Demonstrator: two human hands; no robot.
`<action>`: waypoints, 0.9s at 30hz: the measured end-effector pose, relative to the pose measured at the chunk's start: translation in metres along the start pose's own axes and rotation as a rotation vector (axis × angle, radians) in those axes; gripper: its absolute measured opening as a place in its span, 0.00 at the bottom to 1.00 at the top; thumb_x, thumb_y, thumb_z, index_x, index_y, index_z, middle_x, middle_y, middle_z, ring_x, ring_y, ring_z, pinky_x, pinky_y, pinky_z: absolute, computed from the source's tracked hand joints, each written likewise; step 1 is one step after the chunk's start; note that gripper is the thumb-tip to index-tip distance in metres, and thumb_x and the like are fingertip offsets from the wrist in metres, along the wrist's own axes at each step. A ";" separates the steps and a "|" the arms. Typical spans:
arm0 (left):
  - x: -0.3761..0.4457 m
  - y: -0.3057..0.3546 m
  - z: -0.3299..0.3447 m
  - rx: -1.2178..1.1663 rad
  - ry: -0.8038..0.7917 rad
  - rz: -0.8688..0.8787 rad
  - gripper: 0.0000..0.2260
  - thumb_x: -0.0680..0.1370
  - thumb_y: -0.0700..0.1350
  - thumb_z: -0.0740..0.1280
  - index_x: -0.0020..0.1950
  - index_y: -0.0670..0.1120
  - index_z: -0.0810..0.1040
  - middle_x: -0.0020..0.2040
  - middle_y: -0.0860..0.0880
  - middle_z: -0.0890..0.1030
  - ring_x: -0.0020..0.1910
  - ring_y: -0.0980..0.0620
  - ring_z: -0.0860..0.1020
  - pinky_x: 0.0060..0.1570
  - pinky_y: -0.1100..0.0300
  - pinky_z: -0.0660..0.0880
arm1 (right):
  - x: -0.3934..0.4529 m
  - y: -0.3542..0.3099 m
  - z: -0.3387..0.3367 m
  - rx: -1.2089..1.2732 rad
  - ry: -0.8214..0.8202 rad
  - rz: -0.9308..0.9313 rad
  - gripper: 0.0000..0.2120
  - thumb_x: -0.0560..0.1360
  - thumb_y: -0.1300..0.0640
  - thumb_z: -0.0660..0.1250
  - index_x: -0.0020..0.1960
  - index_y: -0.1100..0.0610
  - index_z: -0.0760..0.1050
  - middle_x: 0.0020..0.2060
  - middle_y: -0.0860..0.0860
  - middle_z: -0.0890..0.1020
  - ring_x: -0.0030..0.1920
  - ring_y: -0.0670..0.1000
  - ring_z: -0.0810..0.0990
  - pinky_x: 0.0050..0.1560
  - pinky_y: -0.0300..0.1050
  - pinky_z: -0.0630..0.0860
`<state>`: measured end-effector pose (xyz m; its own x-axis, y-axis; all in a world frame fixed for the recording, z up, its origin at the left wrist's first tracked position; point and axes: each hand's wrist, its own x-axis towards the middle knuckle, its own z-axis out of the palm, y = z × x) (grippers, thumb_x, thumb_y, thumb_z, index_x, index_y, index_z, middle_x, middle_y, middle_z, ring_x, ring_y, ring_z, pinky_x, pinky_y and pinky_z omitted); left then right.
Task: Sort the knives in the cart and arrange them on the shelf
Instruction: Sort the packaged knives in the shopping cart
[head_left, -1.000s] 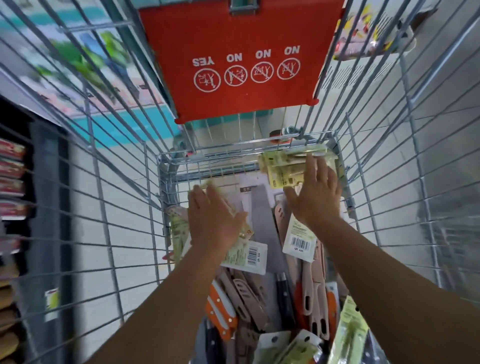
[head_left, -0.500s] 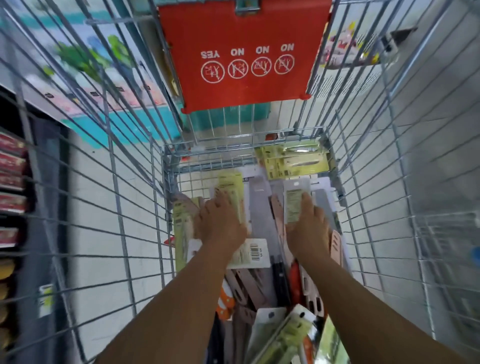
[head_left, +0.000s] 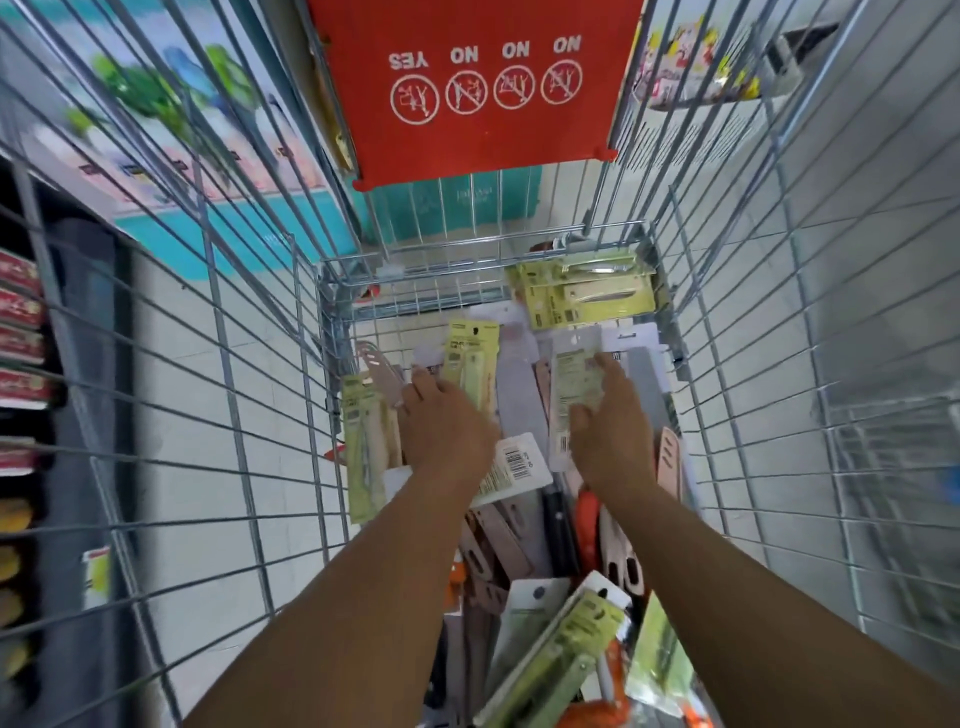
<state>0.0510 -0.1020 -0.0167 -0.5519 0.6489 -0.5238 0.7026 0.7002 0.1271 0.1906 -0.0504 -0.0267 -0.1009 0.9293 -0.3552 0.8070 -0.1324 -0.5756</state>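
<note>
Both hands are down in the cart (head_left: 675, 332) at frame centre: the left hand (head_left: 447, 426) grips a yellow-green knife pack (head_left: 470, 358), the right hand (head_left: 608, 426) a pale knife pack (head_left: 571, 384). The loose knives (head_left: 519, 530) piled underneath could snag and slide as either pack lifts, I'd say.

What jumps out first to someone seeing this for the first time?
The red flap at the cart's far end, printed YES and NO with pictograms, grabs the eye. Below it, two bare arms reach into the wire cart: the left hand and right hand each on a yellow-green knife pack amid the heap of packaged knives.
</note>
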 end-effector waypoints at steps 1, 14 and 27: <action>0.000 0.001 0.000 -0.013 0.006 -0.008 0.34 0.75 0.57 0.67 0.72 0.37 0.63 0.73 0.40 0.57 0.69 0.40 0.61 0.69 0.49 0.63 | 0.001 0.000 -0.001 0.057 0.006 0.062 0.29 0.75 0.62 0.64 0.72 0.48 0.58 0.54 0.48 0.76 0.47 0.57 0.81 0.45 0.58 0.80; 0.017 0.008 -0.008 -0.158 -0.104 -0.210 0.39 0.65 0.52 0.78 0.68 0.38 0.65 0.66 0.41 0.62 0.60 0.42 0.74 0.55 0.51 0.75 | 0.019 -0.030 -0.029 0.273 0.126 0.197 0.13 0.77 0.51 0.61 0.36 0.54 0.65 0.30 0.46 0.70 0.29 0.47 0.68 0.29 0.43 0.63; 0.035 0.003 -0.012 -0.140 -0.149 -0.085 0.37 0.65 0.53 0.76 0.67 0.40 0.64 0.65 0.41 0.63 0.66 0.41 0.63 0.60 0.48 0.71 | 0.043 -0.042 -0.021 0.626 0.082 0.448 0.19 0.74 0.57 0.64 0.29 0.54 0.58 0.24 0.50 0.61 0.25 0.50 0.59 0.28 0.41 0.58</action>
<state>0.0285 -0.0736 -0.0246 -0.5268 0.5415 -0.6552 0.5811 0.7920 0.1872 0.1643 0.0023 -0.0025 0.2209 0.7607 -0.6104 0.2791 -0.6490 -0.7078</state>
